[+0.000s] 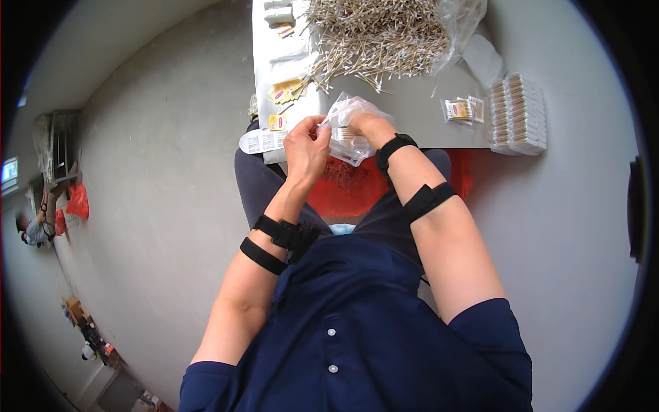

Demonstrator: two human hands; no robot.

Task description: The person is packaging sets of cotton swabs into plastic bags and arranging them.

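Observation:
My left hand (307, 150) pinches the edge of a clear plastic bag (353, 156) at the table's near edge. My right hand (371, 129) reaches into the bag's mouth, and the plastic hides its fingers. Through the film a small pack of cotton swabs (341, 134) shows near the right fingers; whether they grip it I cannot tell. Just left of my left hand, a strip of white printed labels (262, 141) and a yellow card (277, 122) lie on the table.
A big heap of loose cotton swabs (384, 34) covers the table's far side. Stacked swab packs (518, 113) stand at the right, with a few packs (465, 110) beside them. A red bag (343, 196) hangs below the near edge. Another person (38, 230) is far left.

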